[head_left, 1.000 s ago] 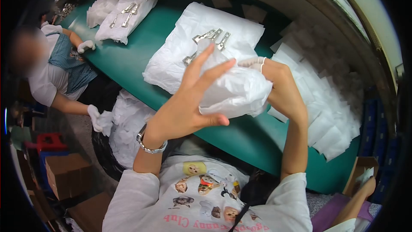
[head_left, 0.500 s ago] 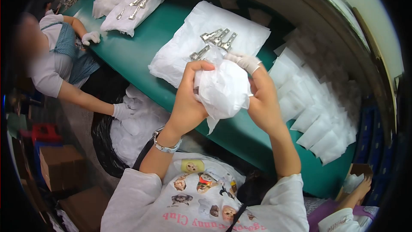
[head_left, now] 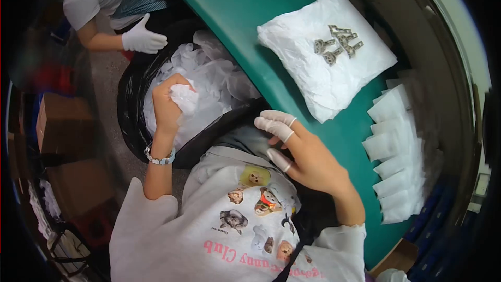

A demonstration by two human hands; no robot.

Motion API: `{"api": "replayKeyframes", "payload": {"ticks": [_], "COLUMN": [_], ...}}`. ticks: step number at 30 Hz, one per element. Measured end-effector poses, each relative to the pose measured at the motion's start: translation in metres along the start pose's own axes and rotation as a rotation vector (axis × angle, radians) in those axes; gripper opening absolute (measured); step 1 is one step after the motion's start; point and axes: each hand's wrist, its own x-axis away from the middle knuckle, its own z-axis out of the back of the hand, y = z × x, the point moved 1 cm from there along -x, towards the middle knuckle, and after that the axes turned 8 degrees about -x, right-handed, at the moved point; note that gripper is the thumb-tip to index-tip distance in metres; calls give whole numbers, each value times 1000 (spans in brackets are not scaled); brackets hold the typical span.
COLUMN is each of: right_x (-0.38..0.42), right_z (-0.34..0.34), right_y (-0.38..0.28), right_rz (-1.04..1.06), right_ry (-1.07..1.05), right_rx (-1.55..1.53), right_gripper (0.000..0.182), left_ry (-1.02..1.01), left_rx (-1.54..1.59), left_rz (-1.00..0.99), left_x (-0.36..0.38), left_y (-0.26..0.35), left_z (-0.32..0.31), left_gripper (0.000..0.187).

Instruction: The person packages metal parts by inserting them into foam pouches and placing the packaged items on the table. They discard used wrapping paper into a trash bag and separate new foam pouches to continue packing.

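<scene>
My left hand (head_left: 168, 105) is over the black-lined bin and is closed around crumpled white paper (head_left: 185, 98). Inside the bin lies a heap of translucent white sheets (head_left: 216, 75). Above the front edge of the green table, my right hand (head_left: 308, 159) has its fingers apart and holds nothing; white covers sit on its fingertips. A padded white stack of sheets (head_left: 313, 81) rests on the table, with several metal parts (head_left: 334, 46) on top. My right hand is below and left of that stack, not touching it.
The green table (head_left: 235, 18) runs diagonally. Rows of white packets (head_left: 399, 162) lie at its right side. A co-worker's gloved hand (head_left: 144, 36) is at the bin's black rim (head_left: 128, 91). Cardboard boxes (head_left: 65, 120) stand at the left.
My hands have parted. My left hand moved from over the table to the bin with the crumpled white paper; my right hand came down, empty. The view has swung left, and the co-worker's hand has lifted.
</scene>
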Motion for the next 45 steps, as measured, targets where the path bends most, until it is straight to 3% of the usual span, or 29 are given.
{"api": "replayKeyframes", "payload": {"ticks": [3, 4, 7, 9, 11, 14, 16, 19, 22, 25, 28, 36, 45], "right_x": [-30, -42, -73, -75, -71, -57, -45, -35, -36, -41, -45, -43, -39], "right_z": [-56, -70, -103, -113, -117, -114, -116, -118, -128, -134, -136, -131, -130], "right_y": [23, 33, 90, 117, 120, 91, 90, 84, 80, 83, 86, 115, 130], "right_rz": [-91, -58, -153, -169, -164, -193, -172, -165, -107, -54, 41, 11, -30], "right_ry": [42, 38, -96, -143, -115, -63, -6, 60, 85, 94, 120, 118, 216], "right_rx": [66, 218, 535, 644, 609, 545, 507, 434, 401, 344, 306, 297, 151], "right_gripper": [66, 75, 46, 23, 7, 9, 9, 22, 31, 32, 28, 15, 12], "left_ry": [90, 74, 24, -169, -433, -770, -858, -1385, -1168, -1043, -1017, -976, -1125], "left_rx": [-101, -97, -65, 106, 122, 189, 31, -503, -544, -632, -742, -938, -1084], "left_rz": [111, 132, 153, 257, 380, 210, -46, -63, -225, -348, -375, -397, -526], "left_x": [17, 22, 25, 32, 36, 65, 87, 63, 91, 102, 92, 60, 52], "left_y": [-60, -74, -99, -112, -90, -117, -173, -144, -163, -190, -217, -269, -254], "left_z": [30, 32, 23, -1, -26, -75, -131, -156, -185, -221, -236, -245, -224], "left_gripper": [15, 14, 10, 12, 32, 51, 58, 53, 35, 34, 34, 33, 33]}}
